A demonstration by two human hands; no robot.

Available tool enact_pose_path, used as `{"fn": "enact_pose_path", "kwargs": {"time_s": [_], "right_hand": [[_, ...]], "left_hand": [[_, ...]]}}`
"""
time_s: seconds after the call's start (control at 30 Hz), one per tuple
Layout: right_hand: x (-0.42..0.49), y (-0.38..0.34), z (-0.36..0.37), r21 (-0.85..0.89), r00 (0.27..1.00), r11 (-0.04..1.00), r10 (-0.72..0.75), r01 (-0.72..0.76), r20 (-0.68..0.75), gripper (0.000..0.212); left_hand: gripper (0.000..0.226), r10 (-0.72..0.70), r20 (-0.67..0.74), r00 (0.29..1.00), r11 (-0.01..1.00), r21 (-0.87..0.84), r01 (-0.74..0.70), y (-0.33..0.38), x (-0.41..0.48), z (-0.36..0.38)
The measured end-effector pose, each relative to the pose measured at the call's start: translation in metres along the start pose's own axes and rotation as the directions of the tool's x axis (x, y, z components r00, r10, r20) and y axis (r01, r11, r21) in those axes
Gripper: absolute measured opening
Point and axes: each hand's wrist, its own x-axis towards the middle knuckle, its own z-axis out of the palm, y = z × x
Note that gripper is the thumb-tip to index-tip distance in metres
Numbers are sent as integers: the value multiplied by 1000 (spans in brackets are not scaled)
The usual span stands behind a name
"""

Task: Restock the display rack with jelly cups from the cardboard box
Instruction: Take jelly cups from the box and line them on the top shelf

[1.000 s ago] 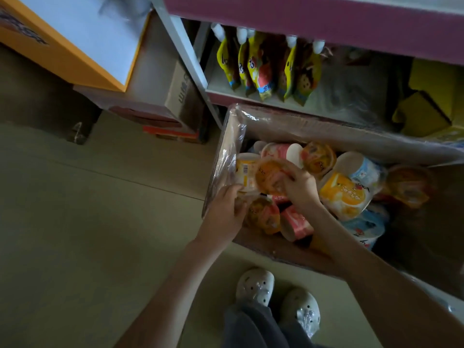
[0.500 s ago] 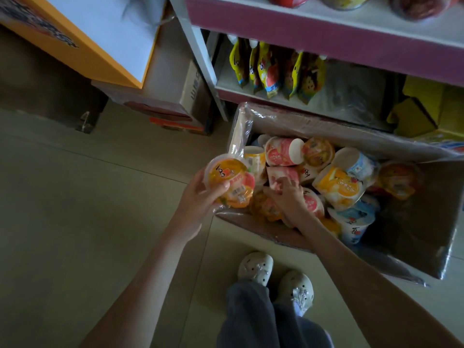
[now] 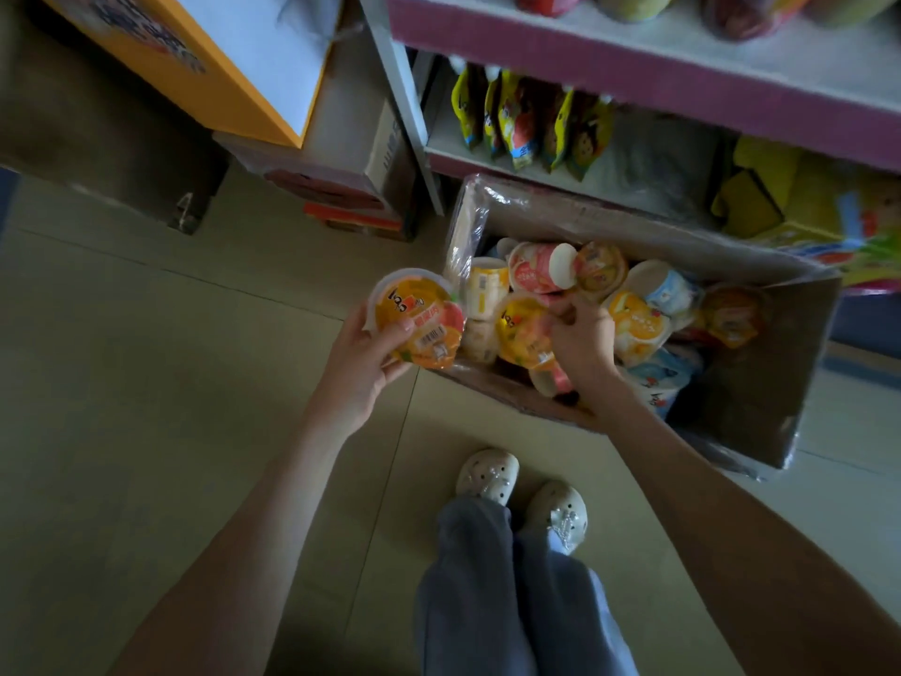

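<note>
An open cardboard box lined with clear plastic stands on the floor below the display rack. It holds several jelly cups in orange, pink and blue. My left hand grips an orange jelly cup just outside the box's left edge, lid facing up. My right hand is inside the box, its fingers curled round a second orange jelly cup. A pink cup lies on its side behind it.
The rack's lower shelf carries yellow snack pouches and yellow packs at right. Stacked cartons and an orange-edged board stand to the left. My shoes are right in front of the box.
My left hand lifted an orange cup out of the box and holds it beside the box. My right hand shifted inside the box and took hold of another orange cup. The view tilted up.
</note>
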Motion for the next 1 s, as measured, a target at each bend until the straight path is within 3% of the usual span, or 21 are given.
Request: {"fn": "enact_pose_path", "kwargs": {"time_s": [0.13, 0.23, 0.33, 0.47, 0.6, 0.8, 1.0], "right_hand": [[-52, -57, -84, 152, 995, 987, -47, 61, -91, 16], [-100, -114, -169, 117, 967, 975, -166, 191, -194, 9], [-162, -165, -252, 98, 926, 954, -244, 283, -288, 5], [-245, -223, -350, 216, 879, 898, -282, 383, -385, 28], [-307, -274, -440, 360, 819, 769, -350, 528, -454, 25], [-345, -323, -515, 553, 772, 543, -377, 631, -511, 26], [-342, -365, -548, 595, 784, 510, -392, 621, -482, 21]], "left_hand": [[36, -42, 63, 997, 986, -160, 51, 43, -55, 42], [24, 16, 139, 990, 957, -289, 25, 98, -107, 86], [20, 104, 250, 962, 954, -300, -25, 157, -172, 118], [39, 254, 333, 908, 934, -329, -140, 238, -258, 163], [66, 355, 400, 845, 918, -322, -233, 313, -331, 217], [45, 456, 499, 737, 877, -391, -277, 380, -402, 270], [44, 526, 568, 633, 848, -402, -345, 430, -427, 295]]}}
